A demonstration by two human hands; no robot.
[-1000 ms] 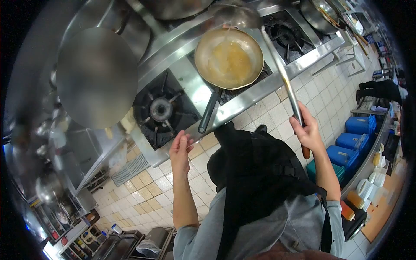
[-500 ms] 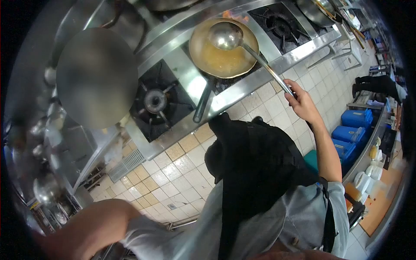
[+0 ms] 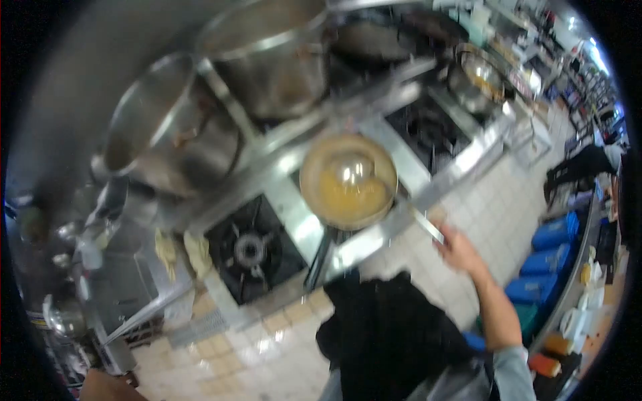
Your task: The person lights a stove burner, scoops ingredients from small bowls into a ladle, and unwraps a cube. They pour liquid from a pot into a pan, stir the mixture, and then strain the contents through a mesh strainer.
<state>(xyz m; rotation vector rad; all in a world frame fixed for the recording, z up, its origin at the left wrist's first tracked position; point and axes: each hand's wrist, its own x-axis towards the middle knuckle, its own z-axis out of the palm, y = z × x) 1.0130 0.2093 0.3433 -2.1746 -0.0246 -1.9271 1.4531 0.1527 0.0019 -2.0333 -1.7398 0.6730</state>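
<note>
"Ladle (image 3: 354, 171) in use, so how does the arm sit?"

"Nearest first: the right forearm (image 3: 500, 321), bare below a grey sleeve (image 3: 511, 371), slants from the elbow toward eleven o'clock. The left arm (image 3: 110, 389) is only a patch at the bottom edge, out toward eight."

"And the grips?"

"The right grip (image 3: 460, 250) is curled round the ladle's handle (image 3: 428, 226), though blur softens the fingers. The left grip is out of frame, so I can't tell how it stands."

"Where's the ladle's bowl from there?"

"At ten o'clock from the right grip, well apart from the knuckles, within the outline of the pan (image 3: 317, 170). Whether it touches the yellowish liquid (image 3: 348, 199), I can't tell."

"What about the pan?"

"It's on the stove (image 3: 299, 217), its black handle (image 3: 321, 259) pointing to seven."

"Farther out?"

"One burner (image 3: 249, 248) at nine o'clock from the right grip, another (image 3: 431, 134) near twelve. Beyond them, two large pots (image 3: 277, 77) stand around ten."
</note>
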